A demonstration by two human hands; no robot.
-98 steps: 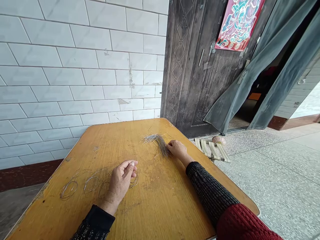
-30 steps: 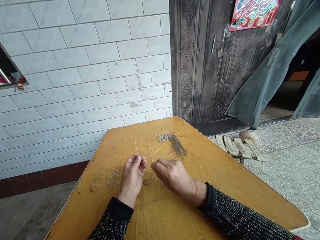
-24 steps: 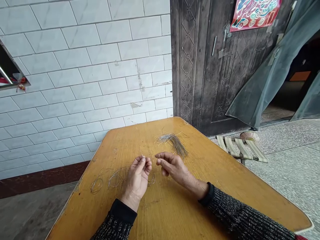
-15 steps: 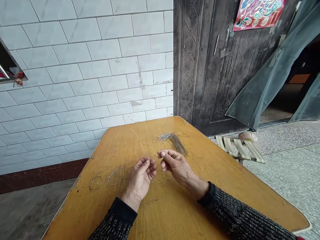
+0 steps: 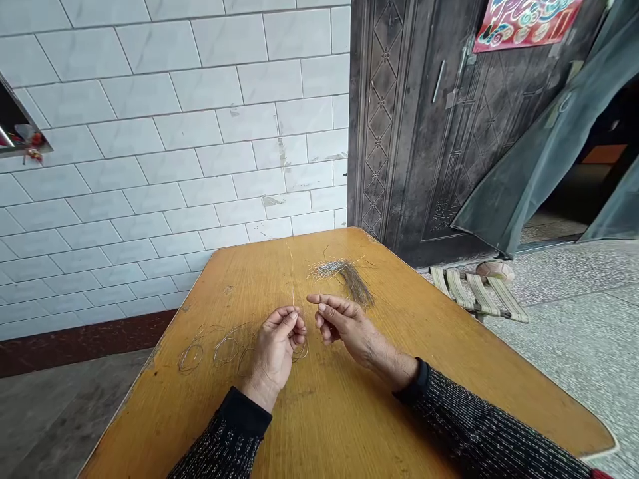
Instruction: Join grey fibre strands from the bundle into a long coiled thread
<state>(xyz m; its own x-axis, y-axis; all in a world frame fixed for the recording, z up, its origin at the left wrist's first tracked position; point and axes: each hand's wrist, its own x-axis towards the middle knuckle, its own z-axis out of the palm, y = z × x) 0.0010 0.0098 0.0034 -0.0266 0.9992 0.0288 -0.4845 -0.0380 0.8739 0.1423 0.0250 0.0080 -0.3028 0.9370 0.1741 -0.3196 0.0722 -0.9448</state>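
My left hand (image 5: pixel 275 349) is closed in a pinch on a thin wire (image 5: pixel 292 279). The wire rises nearly upright from the fingertips, its far end against the table's back edge. Just to the right, my right hand (image 5: pixel 347 327) is held apart from it, index finger stretched out and thumb close below; I see nothing between them. Coiled wire loops (image 5: pixel 191 357) lie on the table to the left, in a row that runs partly behind my left hand. Beyond my right hand lies a bundle of loose wires (image 5: pixel 344 271), bent in the middle.
The wooden table (image 5: pixel 339 426) has rounded corners and stands against a white tiled wall (image 5: pixel 210 120). A dark carved door (image 5: pixel 399 133) and a grey-green curtain (image 5: pixel 534 166) are at the right. A low strap stool (image 5: pixel 476 293) stands beside the table, with a ball (image 5: pixel 495 269) behind it.
My right fingers have come off the wire and opened out slightly. The wire in my left hand has swung from leaning left to nearly upright.
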